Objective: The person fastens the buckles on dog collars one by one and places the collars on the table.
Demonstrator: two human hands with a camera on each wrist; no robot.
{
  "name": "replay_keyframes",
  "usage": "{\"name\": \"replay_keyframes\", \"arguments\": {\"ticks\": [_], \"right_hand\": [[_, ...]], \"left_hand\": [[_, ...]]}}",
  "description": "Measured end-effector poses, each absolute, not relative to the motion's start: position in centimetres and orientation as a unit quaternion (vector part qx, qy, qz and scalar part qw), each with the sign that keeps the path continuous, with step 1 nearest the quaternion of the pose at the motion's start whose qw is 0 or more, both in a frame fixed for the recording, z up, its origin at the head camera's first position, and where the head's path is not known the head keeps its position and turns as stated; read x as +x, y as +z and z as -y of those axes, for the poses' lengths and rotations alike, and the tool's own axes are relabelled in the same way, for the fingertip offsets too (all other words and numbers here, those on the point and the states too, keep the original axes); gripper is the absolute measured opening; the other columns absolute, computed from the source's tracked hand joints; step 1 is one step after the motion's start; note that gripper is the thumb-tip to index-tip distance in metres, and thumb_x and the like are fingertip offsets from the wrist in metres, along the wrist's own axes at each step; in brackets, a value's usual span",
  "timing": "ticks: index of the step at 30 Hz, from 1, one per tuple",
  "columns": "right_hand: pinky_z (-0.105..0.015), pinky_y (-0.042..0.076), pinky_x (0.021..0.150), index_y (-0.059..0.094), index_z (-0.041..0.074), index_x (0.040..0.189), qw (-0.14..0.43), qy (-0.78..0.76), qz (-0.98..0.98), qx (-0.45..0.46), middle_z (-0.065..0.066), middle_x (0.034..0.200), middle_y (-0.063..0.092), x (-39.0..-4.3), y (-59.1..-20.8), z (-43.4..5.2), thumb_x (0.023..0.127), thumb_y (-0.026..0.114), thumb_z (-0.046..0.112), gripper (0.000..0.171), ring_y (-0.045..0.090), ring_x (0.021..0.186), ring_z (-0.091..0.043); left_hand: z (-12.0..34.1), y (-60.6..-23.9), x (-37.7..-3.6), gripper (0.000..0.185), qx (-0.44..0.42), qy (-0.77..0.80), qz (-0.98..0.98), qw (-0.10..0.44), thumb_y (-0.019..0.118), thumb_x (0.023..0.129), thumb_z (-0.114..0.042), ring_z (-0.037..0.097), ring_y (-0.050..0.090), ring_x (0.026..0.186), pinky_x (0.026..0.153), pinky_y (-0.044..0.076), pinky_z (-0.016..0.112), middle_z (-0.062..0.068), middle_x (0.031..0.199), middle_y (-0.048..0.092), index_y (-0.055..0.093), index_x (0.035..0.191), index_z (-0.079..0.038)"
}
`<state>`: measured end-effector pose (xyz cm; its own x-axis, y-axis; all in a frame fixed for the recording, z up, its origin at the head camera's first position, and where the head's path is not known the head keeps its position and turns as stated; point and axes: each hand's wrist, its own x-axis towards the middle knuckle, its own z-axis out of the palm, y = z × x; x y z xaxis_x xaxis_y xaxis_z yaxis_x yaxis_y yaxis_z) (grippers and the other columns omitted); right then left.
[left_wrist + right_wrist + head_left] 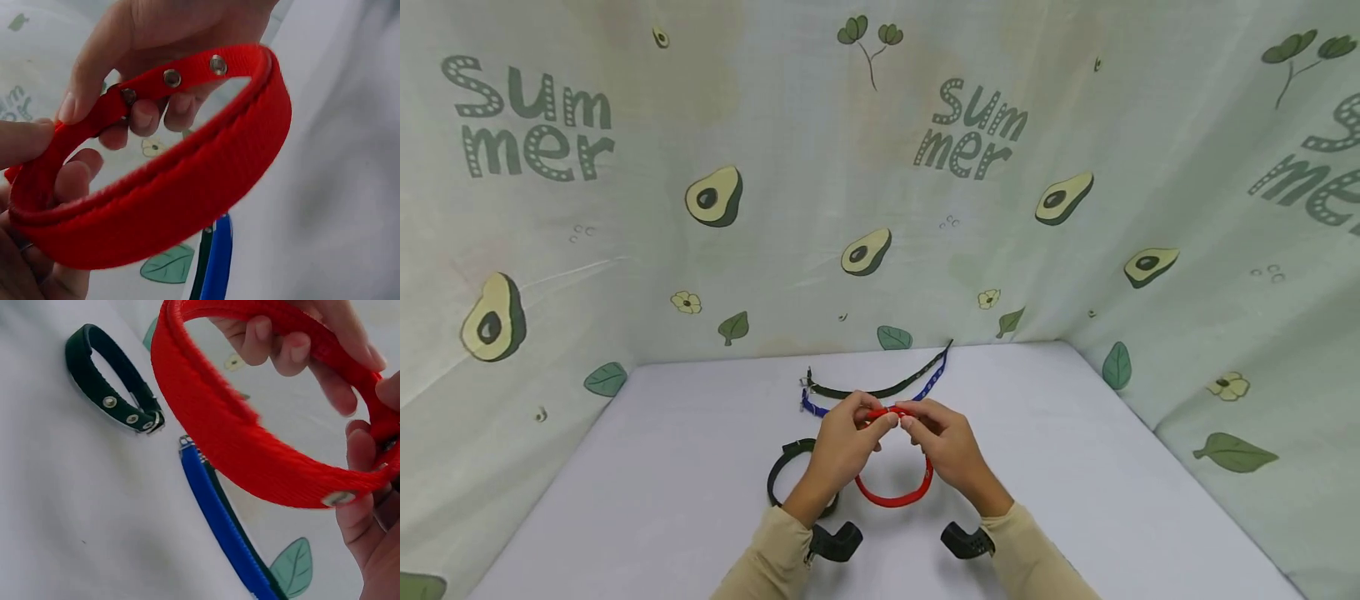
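Observation:
A red collar [891, 502], closed into a loop, hangs between the two hands above the table. My left hand [838, 446] pinches its far side between thumb and fingers. Close beside it, my right hand [953, 446] pinches the same stretch of strap, thumbs almost meeting. Metal eyelets line the red strap [175, 203] in the left wrist view. From the right wrist, the wide padded part of the collar [206, 406] faces the camera, with one eyelet low on it. Fingers partly hide the join in the strap.
A dark green collar [87, 365], buckled into a ring, lies on the white table [647, 483] by the left forearm. Behind the hands, a blue collar [934, 379] and a dark green one [891, 392] lie stretched out. A patterned cloth [790, 292] rises at the table's back.

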<state>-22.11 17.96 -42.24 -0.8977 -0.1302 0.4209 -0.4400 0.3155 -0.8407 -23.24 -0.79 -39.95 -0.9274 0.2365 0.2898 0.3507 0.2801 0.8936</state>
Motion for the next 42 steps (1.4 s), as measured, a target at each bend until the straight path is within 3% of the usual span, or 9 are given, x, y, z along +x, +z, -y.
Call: {"name": "replay_keyframes", "arguments": {"ticks": [9,19,27,31,34,38,42], "right_hand": [[-0.026,0.05,0.06,0.071,0.016,0.122,0.088,0.583,0.797,0.129,-0.014,0.097,0.069,-23.1,-44.1,-18.1,0.098,0.068,0.027,0.027,0.06,0.072,-0.021],[-0.03,0.053,0.056,0.068,0.009,0.125,0.007,0.576,0.809,0.117,-0.021,0.097,0.068,-23.6,-44.4,-19.2,0.095,0.071,0.026,0.034,0.067,0.077,-0.032],[-0.035,0.055,0.056,0.07,0.005,0.117,-0.029,0.559,0.819,0.124,-0.016,0.083,0.069,-23.7,-45.1,-19.4,0.095,0.07,0.019,0.026,0.064,0.071,-0.021],[-0.031,0.055,0.057,0.071,0.005,0.115,-0.032,0.561,0.821,0.105,-0.012,0.081,0.069,-23.7,-46.0,-19.2,0.095,0.069,0.014,0.022,0.063,0.07,-0.021],[-0.03,0.054,0.056,0.071,0.006,0.113,-0.024,0.556,0.826,0.092,-0.011,0.083,0.07,-23.8,-46.3,-19.0,0.095,0.07,0.017,0.021,0.062,0.069,-0.021],[-0.031,0.053,0.055,0.072,0.007,0.109,-0.008,0.536,0.841,0.075,-0.007,0.084,0.071,-23.9,-46.1,-18.6,0.093,0.072,0.021,0.021,0.06,0.066,-0.02],[-0.03,0.052,0.054,0.073,0.008,0.104,0.006,0.509,0.859,0.059,-0.002,0.082,0.071,-24.0,-46.3,-18.3,0.092,0.072,0.021,0.017,0.059,0.067,-0.018]], "left_hand": [[2.1,-39.9,-23.9,0.023,-0.203,-0.393,0.895,0.064,0.076,0.09,-0.029,0.014,0.063,0.078,0.056,0.05,0.027,-0.002,0.091,0.071,0.074,0.106,-0.014],[2.7,-40.1,-24.8,0.021,-0.169,-0.372,0.911,0.048,0.078,0.089,-0.023,0.015,0.056,0.067,0.053,0.049,0.027,-0.001,0.086,0.07,0.075,0.105,-0.011],[3.7,-41.6,-24.8,0.034,-0.14,-0.406,0.903,-0.004,0.078,0.089,-0.022,0.012,0.06,0.059,0.054,0.053,0.028,0.006,0.09,0.07,0.07,0.117,-0.006],[4.0,-42.7,-24.6,0.035,-0.141,-0.4,0.905,-0.019,0.078,0.088,-0.021,0.013,0.062,0.064,0.056,0.054,0.028,0.01,0.103,0.07,0.069,0.119,-0.006],[4.1,-43.1,-24.5,0.035,-0.145,-0.376,0.915,-0.004,0.08,0.086,-0.021,0.016,0.063,0.076,0.061,0.056,0.029,0.01,0.109,0.069,0.07,0.117,-0.006],[3.9,-43.3,-24.5,0.037,-0.15,-0.343,0.927,0.012,0.081,0.085,-0.019,0.017,0.062,0.08,0.064,0.056,0.027,0.007,0.105,0.07,0.07,0.117,-0.003],[3.7,-43.8,-24.5,0.036,-0.156,-0.314,0.936,0.012,0.081,0.086,-0.019,0.013,0.057,0.07,0.058,0.052,0.023,0.004,0.094,0.068,0.07,0.116,-0.003]]}}
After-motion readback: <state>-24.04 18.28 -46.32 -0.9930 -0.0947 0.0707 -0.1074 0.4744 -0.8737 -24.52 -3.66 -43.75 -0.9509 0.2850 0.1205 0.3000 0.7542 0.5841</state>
